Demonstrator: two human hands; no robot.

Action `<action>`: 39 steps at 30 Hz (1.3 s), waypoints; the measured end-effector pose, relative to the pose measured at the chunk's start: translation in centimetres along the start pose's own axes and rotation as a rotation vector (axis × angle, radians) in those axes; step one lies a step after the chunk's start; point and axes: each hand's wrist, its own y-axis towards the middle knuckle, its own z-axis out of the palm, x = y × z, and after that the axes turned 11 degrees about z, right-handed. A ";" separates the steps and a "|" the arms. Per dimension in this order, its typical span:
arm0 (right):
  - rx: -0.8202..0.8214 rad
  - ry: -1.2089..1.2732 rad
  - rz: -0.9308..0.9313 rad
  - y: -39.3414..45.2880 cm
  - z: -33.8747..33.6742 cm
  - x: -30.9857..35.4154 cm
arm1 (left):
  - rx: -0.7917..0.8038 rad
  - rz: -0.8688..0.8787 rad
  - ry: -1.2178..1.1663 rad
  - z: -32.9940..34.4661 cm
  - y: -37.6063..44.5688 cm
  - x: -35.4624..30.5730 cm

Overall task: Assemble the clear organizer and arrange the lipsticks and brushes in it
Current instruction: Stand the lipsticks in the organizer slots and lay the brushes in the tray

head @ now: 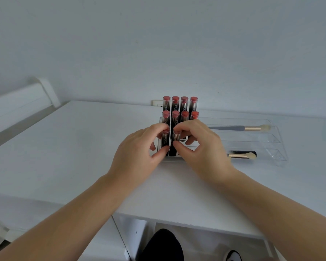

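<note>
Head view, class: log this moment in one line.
left hand pinches lipstick | right hand pinches lipstick | organizer holds two brushes

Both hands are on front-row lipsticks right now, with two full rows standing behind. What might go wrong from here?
1. The left hand and right hand each pinch a front-row lipstick close together; the knuckles could bump the upright middle-row lipsticks and tip them.
2. Pressing down unevenly may shift the clear organizer on the smooth table.
3. A slide could roll the brushes in the open tray.
</note>
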 end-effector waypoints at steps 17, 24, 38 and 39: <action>-0.019 -0.064 -0.051 -0.1 0.3 -0.1 | 0.008 -0.008 -0.008 -0.1 0.0 -0.1; -0.018 -0.066 -0.028 -0.2 0.2 -0.1 | 0.016 -0.015 -0.010 -0.1 0.0 -0.2; -0.008 -0.059 0.019 -0.3 0.2 0.2 | 0.004 -0.034 -0.029 0.0 0.0 -0.3; -0.006 -0.059 0.021 -0.3 0.2 0.2 | 0.004 -0.034 -0.031 0.0 -0.1 -0.3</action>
